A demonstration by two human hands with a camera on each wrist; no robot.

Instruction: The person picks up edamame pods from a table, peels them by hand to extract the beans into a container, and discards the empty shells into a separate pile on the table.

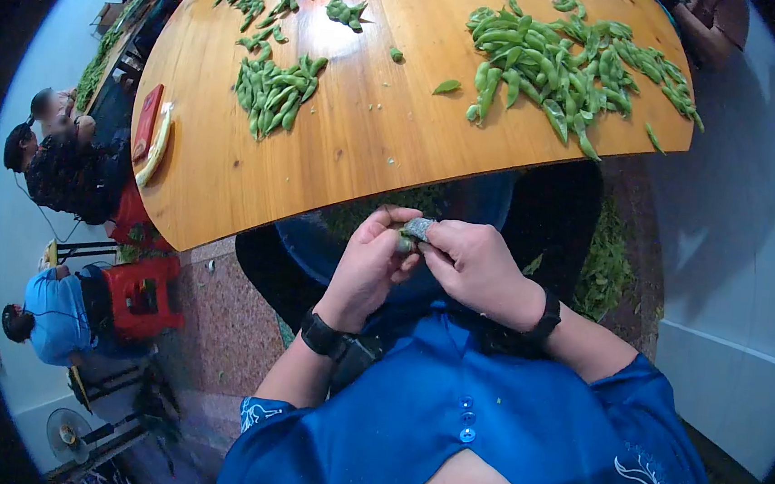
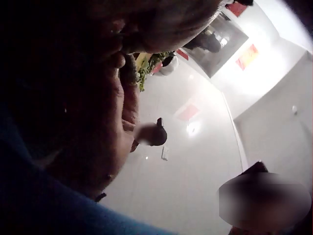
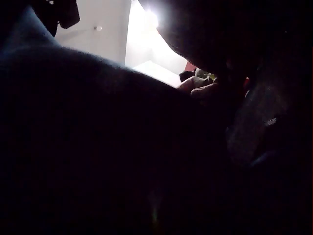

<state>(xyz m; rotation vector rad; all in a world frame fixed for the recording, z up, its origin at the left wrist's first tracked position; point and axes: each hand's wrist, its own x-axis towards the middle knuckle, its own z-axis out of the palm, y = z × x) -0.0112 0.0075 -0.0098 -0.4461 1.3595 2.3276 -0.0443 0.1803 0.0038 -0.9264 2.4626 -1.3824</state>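
Observation:
Both my hands meet over my lap in front of the table edge. My left hand point(image 1: 369, 263) has curled fingers around a small green soybean pod point(image 1: 405, 232), most of it hidden by the fingertips. From the other side my right hand point(image 1: 477, 256) pinches at the same pod with thumb and forefinger. Grey wraps point(image 1: 419, 228) cover fingertips where the hands come together. Below them a blue basin point(image 1: 292, 237) shows partly, between dark-clad legs. The left wrist view shows the hands in shadow, and the right wrist view is almost black.
Soybean pods point(image 1: 547, 68) lie heaped at the table's right, with a smaller pile point(image 1: 276, 95) at the left. A red box point(image 1: 148, 121) rests near the left edge of the wooden table point(image 1: 359, 140). Green scraps point(image 1: 606, 268) cover the floor at right. Other people sit at left.

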